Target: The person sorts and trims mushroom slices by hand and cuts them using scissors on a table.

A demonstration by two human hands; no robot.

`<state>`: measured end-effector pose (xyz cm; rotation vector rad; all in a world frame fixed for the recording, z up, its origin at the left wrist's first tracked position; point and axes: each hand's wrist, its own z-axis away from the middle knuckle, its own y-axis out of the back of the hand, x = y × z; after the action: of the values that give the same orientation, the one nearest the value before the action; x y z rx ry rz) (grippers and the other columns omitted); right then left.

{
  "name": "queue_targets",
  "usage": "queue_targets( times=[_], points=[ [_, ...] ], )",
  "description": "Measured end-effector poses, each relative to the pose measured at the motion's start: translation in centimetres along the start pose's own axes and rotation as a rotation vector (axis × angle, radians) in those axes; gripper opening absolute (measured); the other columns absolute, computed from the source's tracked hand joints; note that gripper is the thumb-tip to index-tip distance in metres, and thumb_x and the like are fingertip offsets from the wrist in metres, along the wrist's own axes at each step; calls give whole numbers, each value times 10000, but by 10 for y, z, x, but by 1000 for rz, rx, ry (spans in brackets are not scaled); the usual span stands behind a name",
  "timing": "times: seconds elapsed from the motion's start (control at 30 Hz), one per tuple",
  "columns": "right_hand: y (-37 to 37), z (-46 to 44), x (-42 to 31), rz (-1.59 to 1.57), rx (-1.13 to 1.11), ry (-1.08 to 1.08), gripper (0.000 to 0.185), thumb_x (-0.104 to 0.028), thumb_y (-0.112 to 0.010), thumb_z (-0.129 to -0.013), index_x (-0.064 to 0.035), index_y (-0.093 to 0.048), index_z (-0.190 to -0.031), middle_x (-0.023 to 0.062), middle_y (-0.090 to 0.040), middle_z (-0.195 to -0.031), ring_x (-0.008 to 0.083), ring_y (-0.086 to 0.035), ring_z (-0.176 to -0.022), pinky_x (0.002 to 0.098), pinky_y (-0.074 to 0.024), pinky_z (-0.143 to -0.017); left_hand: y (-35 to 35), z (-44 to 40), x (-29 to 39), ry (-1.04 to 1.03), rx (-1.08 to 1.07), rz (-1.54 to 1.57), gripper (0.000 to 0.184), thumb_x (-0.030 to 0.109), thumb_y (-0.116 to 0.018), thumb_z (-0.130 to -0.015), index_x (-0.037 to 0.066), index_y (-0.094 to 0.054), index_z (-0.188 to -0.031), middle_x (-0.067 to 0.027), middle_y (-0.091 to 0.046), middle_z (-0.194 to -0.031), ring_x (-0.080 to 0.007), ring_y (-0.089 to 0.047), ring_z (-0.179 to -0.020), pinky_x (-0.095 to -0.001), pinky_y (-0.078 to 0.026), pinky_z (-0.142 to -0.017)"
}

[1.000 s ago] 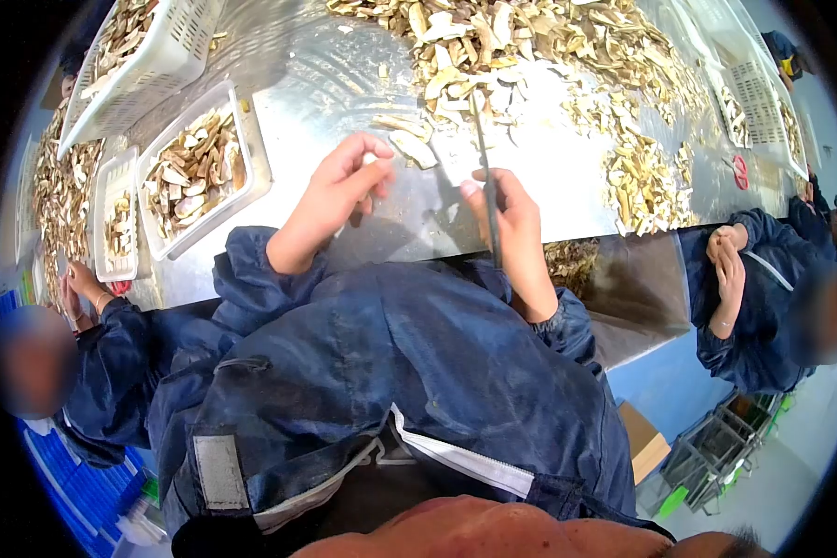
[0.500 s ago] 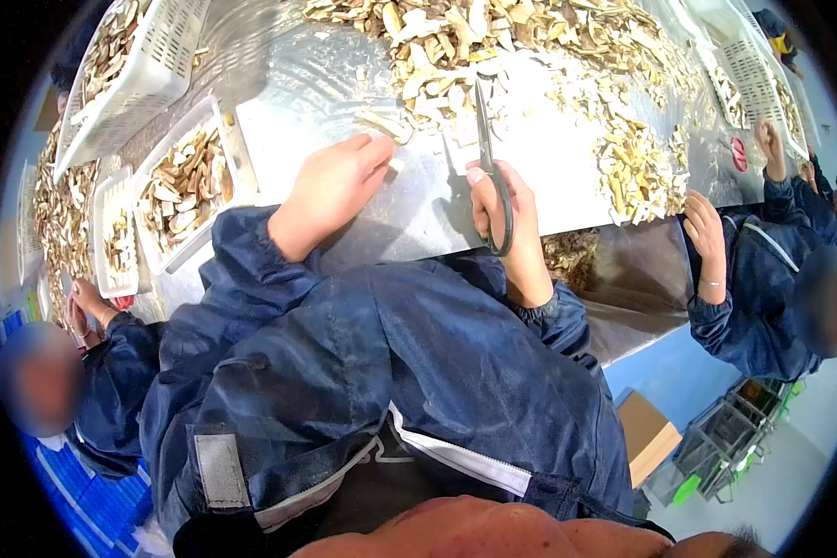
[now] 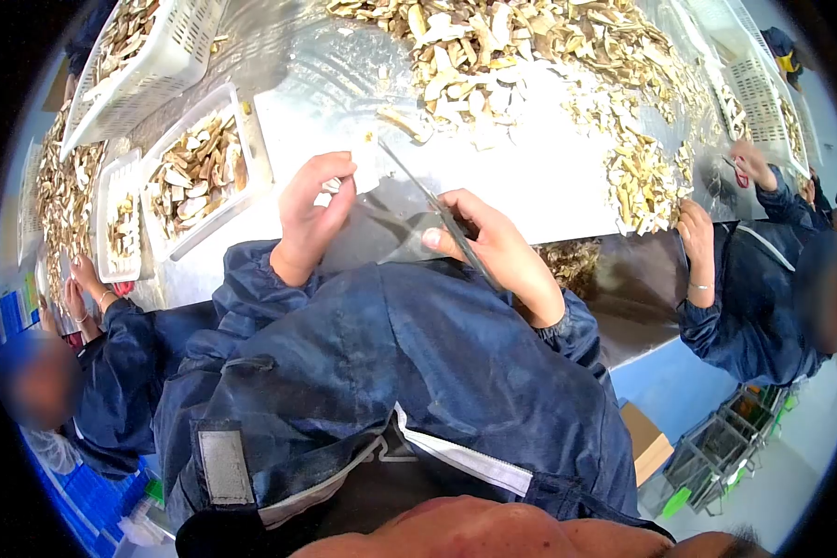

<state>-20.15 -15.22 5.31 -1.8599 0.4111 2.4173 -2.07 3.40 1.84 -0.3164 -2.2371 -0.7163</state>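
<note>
My left hand is closed in a pinch on a small pale slice, just left of the scissors' blades. In my right hand are dark scissors, their tips pointing up and to the left. Both hands are above the near edge of the metal table. Beyond them lies a large heap of dried slices, with a loose slice at its near left edge. A smaller pile of yellowish slices is to the right of my right hand.
A white tray of slices, a narrower basket and a tall white basket stand at left. One co-worker is at left, another at right, near red-handled scissors. An open bag is below the table edge.
The scissors have swung from upright to a leftward slant, toward my left hand. My left hand has turned, showing a pale slice in its fingers. The right co-worker's hands have moved apart onto the table.
</note>
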Motion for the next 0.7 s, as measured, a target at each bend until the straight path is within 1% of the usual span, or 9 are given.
queue_targets(
  times=[0.03,0.13,0.17,0.27,0.37,0.47,0.5,0.63,0.7],
  points=[
    [2,2,-6,25,-58,-46,412,-307,-770,-908,-22,-604,-1155,6,-592,-921,94,-520,-866,258,-446,-785,-2,0,3,7,5,45,246,-107,-677,-804,1,-658,-1024,-130,-699,-1031,-214,-682,-916,-287,-530,-806],
    [-1,0,-9,-18,-121,-123,409,-310,-766,-911,-25,-608,-1158,13,-611,-950,94,-528,-880,262,-449,-791,-5,2,9,84,-49,130,234,-89,-673,-816,-1,-656,-1032,-126,-699,-1046,-210,-679,-935,-284,-524,-831],
    [-3,-1,-8,-9,-102,-95,407,-310,-767,-910,-24,-612,-1155,13,-616,-947,89,-530,-873,259,-450,-781,-5,3,10,118,-79,151,229,-81,-673,-821,-2,-656,-1035,-124,-699,-1052,-210,-678,-943,-283,-522,-840],
    [-6,-3,-4,-2,-67,-66,404,-313,-773,-905,-24,-625,-1144,11,-626,-929,76,-535,-843,249,-451,-750,-6,8,6,171,-78,135,194,-30,-657,-873,5,-647,-1064,-125,-693,-1047,-189,-669,-909,-270,-524,-777],
    [-7,-4,-2,-10,-49,-113,400,-313,-785,-892,-23,-639,-1127,6,-630,-879,67,-533,-790,240,-447,-705,5,5,10,647,-154,468,182,50,-646,-930,28,-610,-1107,-126,-684,-1036,-168,-656,-861,-261,-517,-686],
    [-11,-6,6,83,13,-84,384,-296,-795,-879,-19,-651,-1103,10,-622,-795,69,-524,-720,246,-438,-649,-2,-12,20,912,-96,824,218,133,-644,-966,50,-561,-1149,-111,-669,-1001,-141,-642,-817,-246,-502,-612],
    [-11,-6,4,136,31,-75,374,-286,-796,-877,-18,-654,-1096,12,-617,-768,71,-520,-702,251,-433,-633,-5,-16,24,974,-144,832,171,118,-629,-977,83,-533,-1114,-91,-656,-946,-156,-647,-783,-258,-516,-612],
    [-14,-4,5,257,112,-11,345,-259,-796,-872,-11,-660,-1068,20,-589,-687,78,-496,-641,267,-414,-586,-14,-14,14,1010,-221,874,140,117,-633,-977,87,-529,-1064,-46,-643,-897,-128,-639,-769,-233,-498,-576],
    [-12,-4,9,235,122,-15,333,-264,-787,-883,-10,-663,-1059,12,-593,-691,85,-500,-634,267,-412,-579,-15,-14,11,1023,-221,884,122,100,-625,-975,88,-532,-1054,-46,-638,-883,-122,-632,-753,-233,-491,-577]
  ],
)
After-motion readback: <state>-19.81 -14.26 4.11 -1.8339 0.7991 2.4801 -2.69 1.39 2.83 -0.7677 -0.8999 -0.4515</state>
